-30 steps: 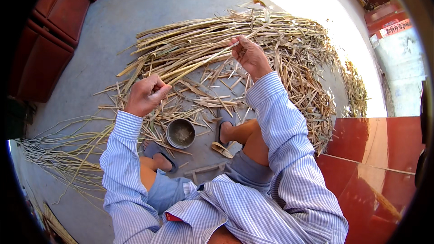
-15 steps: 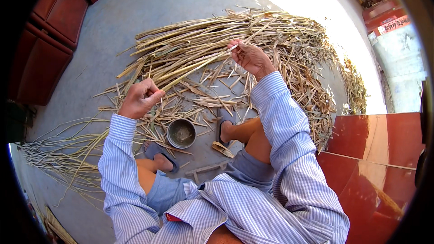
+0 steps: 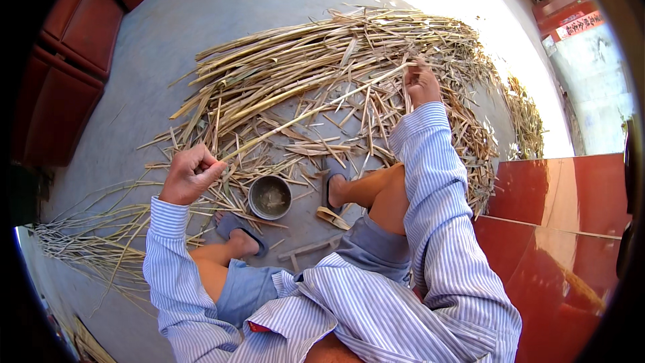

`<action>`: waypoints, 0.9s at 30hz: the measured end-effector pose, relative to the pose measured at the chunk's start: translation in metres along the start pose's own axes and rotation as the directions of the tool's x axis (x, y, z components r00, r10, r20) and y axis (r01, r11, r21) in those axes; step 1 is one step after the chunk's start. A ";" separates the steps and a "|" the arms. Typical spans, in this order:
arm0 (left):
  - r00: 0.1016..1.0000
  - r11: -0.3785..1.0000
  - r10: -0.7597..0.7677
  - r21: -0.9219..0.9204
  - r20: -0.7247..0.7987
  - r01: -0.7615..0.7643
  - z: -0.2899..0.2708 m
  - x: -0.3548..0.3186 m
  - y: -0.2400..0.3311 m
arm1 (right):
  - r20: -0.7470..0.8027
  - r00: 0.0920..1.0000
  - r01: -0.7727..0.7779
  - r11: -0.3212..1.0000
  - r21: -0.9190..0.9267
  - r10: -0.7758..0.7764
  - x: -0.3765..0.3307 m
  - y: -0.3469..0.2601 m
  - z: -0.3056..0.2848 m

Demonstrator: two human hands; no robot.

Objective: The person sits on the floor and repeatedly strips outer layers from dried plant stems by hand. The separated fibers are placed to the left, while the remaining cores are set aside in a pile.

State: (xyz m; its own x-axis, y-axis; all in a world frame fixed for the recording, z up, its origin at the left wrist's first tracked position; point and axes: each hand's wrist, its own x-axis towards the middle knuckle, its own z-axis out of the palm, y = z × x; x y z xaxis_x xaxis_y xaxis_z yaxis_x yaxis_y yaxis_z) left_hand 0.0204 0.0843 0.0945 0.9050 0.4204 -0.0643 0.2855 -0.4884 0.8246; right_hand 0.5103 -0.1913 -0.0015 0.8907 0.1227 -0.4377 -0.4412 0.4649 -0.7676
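Here both hands' fingers grip one long reed [image 3: 316, 111] above scattered stalks [image 3: 349, 47], beside a metal bowl [image 3: 270, 197].

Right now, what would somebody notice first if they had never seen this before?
First, the big heap of dry yellow stalks spread over the grey concrete floor. Then the two hands: the left hand and the right hand hold one long thin stalk stretched between them. A small round metal bowl sits between the person's feet.
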 end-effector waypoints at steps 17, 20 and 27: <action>1.000 1.000 -0.014 -0.014 0.009 0.014 0.005 -0.006 0.004 | 0.514 0.770 -0.185 0.903 -0.388 0.379 -0.069 0.038 0.060; 1.000 0.999 -0.024 -0.021 0.001 0.024 0.005 -0.008 0.003 | 0.367 0.868 -0.171 0.895 -0.412 0.335 -0.076 0.043 0.066; 0.999 1.000 0.000 0.023 -0.032 0.001 -0.006 -0.028 -0.003 | 0.022 1.000 0.018 0.982 -0.191 -0.014 -0.029 0.003 0.016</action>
State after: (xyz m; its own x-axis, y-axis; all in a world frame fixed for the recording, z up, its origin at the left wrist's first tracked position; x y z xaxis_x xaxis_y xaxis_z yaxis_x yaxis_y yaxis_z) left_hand -0.0075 0.0788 0.0970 0.8945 0.4447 -0.0465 0.2935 -0.5055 0.8113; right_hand 0.4851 -0.1796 0.0161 0.8989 0.1354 -0.4166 -0.4381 0.2914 -0.8504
